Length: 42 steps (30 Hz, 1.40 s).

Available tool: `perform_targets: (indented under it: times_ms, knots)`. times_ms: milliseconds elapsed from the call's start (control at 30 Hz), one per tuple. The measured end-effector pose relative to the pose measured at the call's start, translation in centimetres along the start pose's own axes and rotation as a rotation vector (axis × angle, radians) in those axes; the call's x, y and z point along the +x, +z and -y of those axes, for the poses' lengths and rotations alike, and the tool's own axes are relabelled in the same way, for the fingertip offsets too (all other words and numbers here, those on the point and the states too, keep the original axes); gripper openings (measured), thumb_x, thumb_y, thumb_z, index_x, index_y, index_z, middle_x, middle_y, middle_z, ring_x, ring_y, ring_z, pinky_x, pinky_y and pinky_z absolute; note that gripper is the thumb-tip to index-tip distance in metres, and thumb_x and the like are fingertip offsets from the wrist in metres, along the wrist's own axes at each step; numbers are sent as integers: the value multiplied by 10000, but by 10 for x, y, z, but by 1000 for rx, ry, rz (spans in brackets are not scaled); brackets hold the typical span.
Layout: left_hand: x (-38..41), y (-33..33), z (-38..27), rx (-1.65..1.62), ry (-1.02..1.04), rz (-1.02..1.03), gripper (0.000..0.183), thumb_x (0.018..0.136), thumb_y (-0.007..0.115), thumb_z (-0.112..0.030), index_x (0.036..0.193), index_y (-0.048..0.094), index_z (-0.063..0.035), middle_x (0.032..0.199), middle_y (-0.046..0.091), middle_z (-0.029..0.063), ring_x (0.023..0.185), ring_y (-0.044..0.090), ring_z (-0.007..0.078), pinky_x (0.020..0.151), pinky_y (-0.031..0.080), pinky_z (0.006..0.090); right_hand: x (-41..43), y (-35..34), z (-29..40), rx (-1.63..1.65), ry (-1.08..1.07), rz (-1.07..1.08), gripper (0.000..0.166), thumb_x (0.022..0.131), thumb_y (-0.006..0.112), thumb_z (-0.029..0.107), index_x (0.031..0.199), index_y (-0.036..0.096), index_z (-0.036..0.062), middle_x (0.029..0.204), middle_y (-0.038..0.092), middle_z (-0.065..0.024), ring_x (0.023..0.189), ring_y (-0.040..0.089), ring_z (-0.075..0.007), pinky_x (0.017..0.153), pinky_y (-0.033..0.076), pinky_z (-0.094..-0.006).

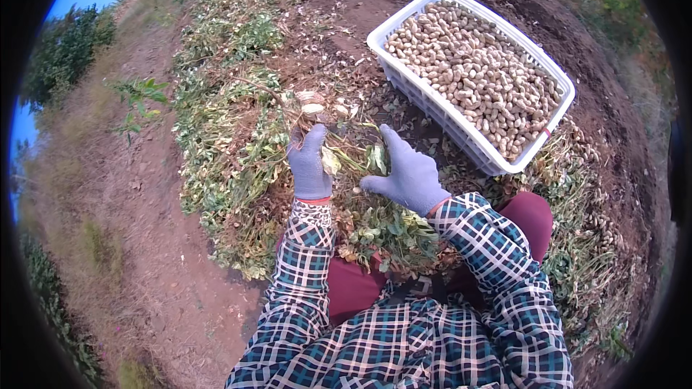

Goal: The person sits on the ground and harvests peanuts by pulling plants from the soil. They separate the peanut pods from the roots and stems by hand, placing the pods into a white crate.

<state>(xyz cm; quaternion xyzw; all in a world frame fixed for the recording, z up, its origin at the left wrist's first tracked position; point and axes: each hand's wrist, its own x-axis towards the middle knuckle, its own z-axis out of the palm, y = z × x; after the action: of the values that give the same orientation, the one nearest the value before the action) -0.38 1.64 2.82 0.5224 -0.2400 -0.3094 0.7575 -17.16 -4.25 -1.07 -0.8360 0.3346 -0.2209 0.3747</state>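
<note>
Both hands wear grey work gloves with orange cuffs. My left hand (311, 165) is closed around the stems of a peanut plant (346, 154), whose leaves and stalks reach across towards the right. Pale peanut pods (312, 108) show just above the left fingertips. Thumb and fingers spread apart, my right hand (405, 170) is at the right side of the same plant and grips nothing that I can see. To the upper right of it stands a white plastic basket (432, 113), filled nearly to the rim with unshelled peanuts (476, 73).
Pulled peanut vines (232, 146) lie heaped on the left and under my hands. More vines with pods (578, 227) lie to the right of my knee (530, 221). Bare soil (178, 281) borders the heap, with a green weed (141, 100) at the left.
</note>
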Motion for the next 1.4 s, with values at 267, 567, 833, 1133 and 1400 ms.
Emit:
perform_targets:
  times_ms: [267,567,833,1133,1400]
  knots:
    - [-7,-40,4,-523,-220,509,516,877,608,-259,1297,457,1,1239,521,196,1101,558,323,907,485,560,9,-44,-21,710,177,-158,372,917,597,268,1159,585,-14,825,668,-93,696,635,-161,677,506,-288]
    - [-21,-27,8,-357,-424,637,532,894,634,-252,1310,438,15,1127,616,118,990,630,220,854,543,350,-5,-52,17,372,-351,-203,484,737,778,184,1167,603,51,964,629,-100,797,634,-202,712,505,-285]
    - [-38,-8,12,17,-450,574,424,930,585,-192,1307,490,-21,1153,594,42,1013,586,129,905,465,286,-3,-40,9,531,-277,-29,348,802,705,255,1101,632,93,1056,664,-101,909,663,-269,789,524,-318]
    - [-37,-1,10,-286,-215,540,352,917,547,-286,1166,558,-38,837,635,87,729,620,238,729,497,392,1,-33,9,853,105,-41,201,881,629,211,835,604,17,722,640,-52,607,614,-124,549,484,-279]
    - [-25,-19,19,-560,-298,615,320,801,661,-243,1009,534,-35,849,596,102,746,599,271,711,477,442,6,-16,5,1012,134,7,256,916,615,253,938,619,-2,753,611,-2,646,574,-57,570,464,-223]
